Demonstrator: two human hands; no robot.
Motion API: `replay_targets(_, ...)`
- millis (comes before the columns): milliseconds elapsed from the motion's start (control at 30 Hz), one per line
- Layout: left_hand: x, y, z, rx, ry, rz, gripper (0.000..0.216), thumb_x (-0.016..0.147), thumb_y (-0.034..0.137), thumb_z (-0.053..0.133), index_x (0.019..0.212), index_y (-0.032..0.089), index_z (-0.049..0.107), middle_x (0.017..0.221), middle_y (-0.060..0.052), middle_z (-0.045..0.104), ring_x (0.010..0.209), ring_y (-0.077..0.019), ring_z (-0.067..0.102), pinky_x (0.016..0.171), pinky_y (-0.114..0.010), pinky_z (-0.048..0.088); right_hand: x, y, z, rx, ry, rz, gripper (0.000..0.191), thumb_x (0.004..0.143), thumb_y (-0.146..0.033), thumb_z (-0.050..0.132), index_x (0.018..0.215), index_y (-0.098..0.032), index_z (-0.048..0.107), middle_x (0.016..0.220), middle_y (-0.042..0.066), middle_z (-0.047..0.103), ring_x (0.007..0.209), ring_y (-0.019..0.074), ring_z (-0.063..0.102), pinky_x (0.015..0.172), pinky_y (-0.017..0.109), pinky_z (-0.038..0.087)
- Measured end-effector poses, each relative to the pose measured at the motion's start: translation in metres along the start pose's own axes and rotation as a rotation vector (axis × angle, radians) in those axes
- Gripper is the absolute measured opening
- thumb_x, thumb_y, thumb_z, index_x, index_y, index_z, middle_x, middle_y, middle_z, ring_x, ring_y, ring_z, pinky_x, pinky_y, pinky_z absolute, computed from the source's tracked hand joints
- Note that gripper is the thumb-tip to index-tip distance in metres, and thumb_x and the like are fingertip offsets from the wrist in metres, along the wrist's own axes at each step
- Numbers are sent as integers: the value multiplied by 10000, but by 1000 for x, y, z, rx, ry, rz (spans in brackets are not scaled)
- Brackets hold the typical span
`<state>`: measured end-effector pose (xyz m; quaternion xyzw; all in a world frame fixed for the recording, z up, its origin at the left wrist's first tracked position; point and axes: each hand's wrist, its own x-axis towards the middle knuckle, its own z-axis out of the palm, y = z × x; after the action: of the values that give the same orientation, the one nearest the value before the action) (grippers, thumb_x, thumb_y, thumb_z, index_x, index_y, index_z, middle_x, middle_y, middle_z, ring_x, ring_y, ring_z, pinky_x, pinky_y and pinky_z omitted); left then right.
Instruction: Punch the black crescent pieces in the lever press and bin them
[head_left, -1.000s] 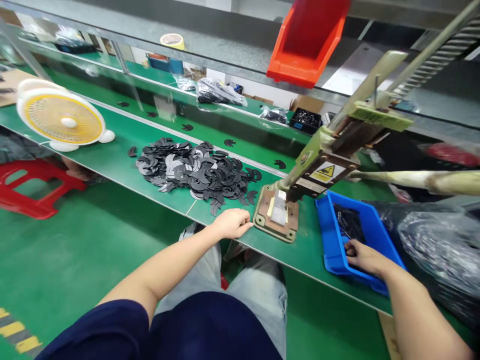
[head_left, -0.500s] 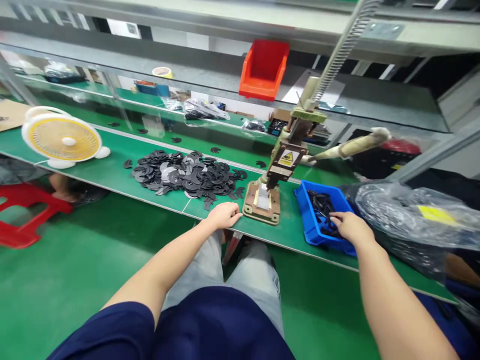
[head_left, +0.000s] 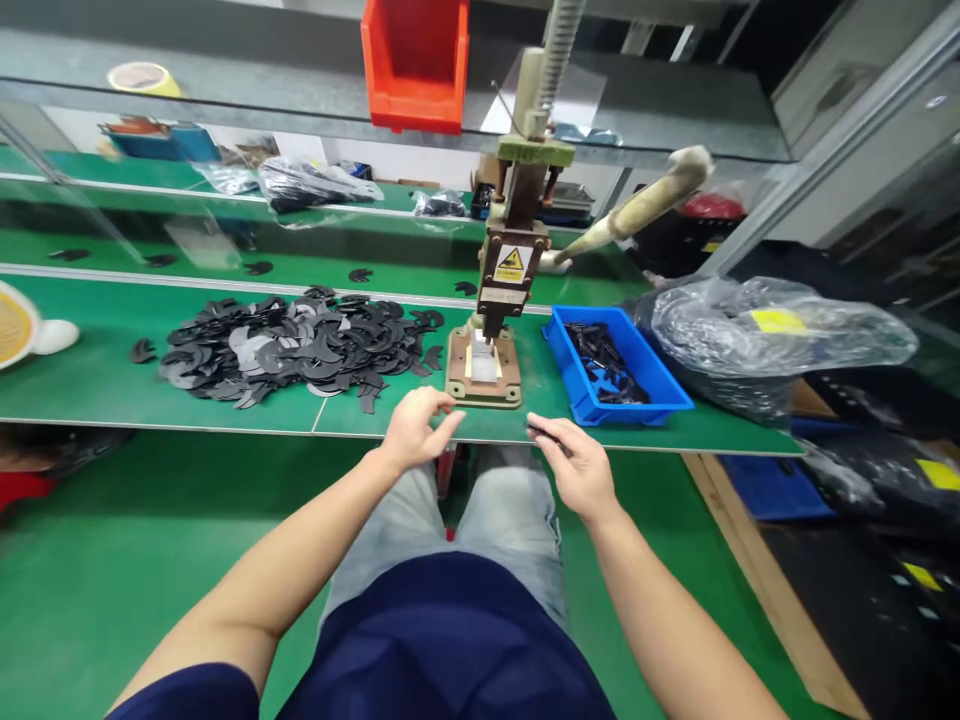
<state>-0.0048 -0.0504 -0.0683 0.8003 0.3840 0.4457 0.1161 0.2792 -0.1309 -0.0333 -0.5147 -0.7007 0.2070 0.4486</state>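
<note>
A small black plastic part is pinched in my right hand, just over the table's front edge. My left hand is held with thumb and fingers apart, and I see nothing in it. Between and beyond the hands stands a hand press, its base on the green table. Right of the press, a blue bin holds several loose black parts. To the left lies a pile of flat, curved black pieces.
The press's lever sticks out to the right. A plastic-wrapped bundle lies right of the blue bin. A red bin sits on the shelf above. Part of a fan shows at the left. Black pieces lie spaced along the green strip behind.
My right hand has left the blue bin and come left, in front of the press, with a small black part. The left hand has lifted and opened. The view has turned right.
</note>
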Motion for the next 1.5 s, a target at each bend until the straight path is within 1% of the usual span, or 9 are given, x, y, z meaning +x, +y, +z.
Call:
replay_targets(233,-6,60,6,-270,-124,95,264,986,337,658,1221,218,657,996,-78,740,813,-182,674,804,-365,566,-4,-8,26,125,-115,-144,365,993,-307,599,1344,-323,695,1115,61,772,1004,181,725,913,367,627)
replay_targets(600,1,44,20,-278,-112,53,105,990,256,665,1087,228,694,959,-72,766,887,-192,720,808,-360,590,16,26,40,131,-214,-116,407,999,-304,594,1402,-324,648,1122,54,768,1015,180,712,948,380,611)
replay_targets(767,8,35,28,-349,-120,33,115,962,222,700,1077,229,696,972,-70,761,888,-191,708,815,-358,583,20,38,38,152,-124,-65,254,978,-302,630,1211,-286,731,1060,47,783,966,183,726,906,375,616)
replay_targets(1033,27,31,32,-886,-487,-538,286,932,419,757,914,176,607,805,-19,673,721,-130,646,715,-279,548,44,40,28,69,-215,-321,361,977,-216,608,1302,-342,703,1048,38,768,980,174,704,886,373,614)
replay_targets(1167,47,7,34,-1039,-496,-579,418,817,408,872,1077,178,638,857,-6,668,722,-115,655,705,-254,547,66,31,4,8,-177,-321,402,962,-231,637,1352,-320,675,1185,68,744,1106,205,694,965,410,614)
replay_targets(1300,81,-39,40,-789,-163,-538,328,863,437,802,1029,176,690,864,-33,726,761,-155,708,754,-291,578,113,9,-48,16,245,-261,278,934,-262,697,1209,-272,737,1112,67,735,1041,205,705,975,425,592)
replay_targets(1367,99,-60,45,-564,-68,-485,231,892,403,759,965,188,713,876,-38,754,790,-172,719,792,-306,584,145,-14,-76,135,471,-346,290,929,-318,721,1206,-234,724,1078,60,723,968,174,711,914,388,588)
replay_targets(1433,114,-74,49,-316,-87,-379,142,916,338,727,964,207,751,935,-35,781,834,-179,723,840,-312,579,174,-43,-100,274,521,-521,401,909,-420,736,1264,-240,683,1162,32,703,1036,156,716,907,357,569)
replay_targets(1500,125,-80,53,-130,-152,-248,113,943,286,694,986,223,777,1008,-35,796,895,-188,725,895,-318,569,195,-73,-114,348,427,-562,335,949,-504,625,1122,-229,707,1221,-18,684,1209,162,684,1014,376,525)
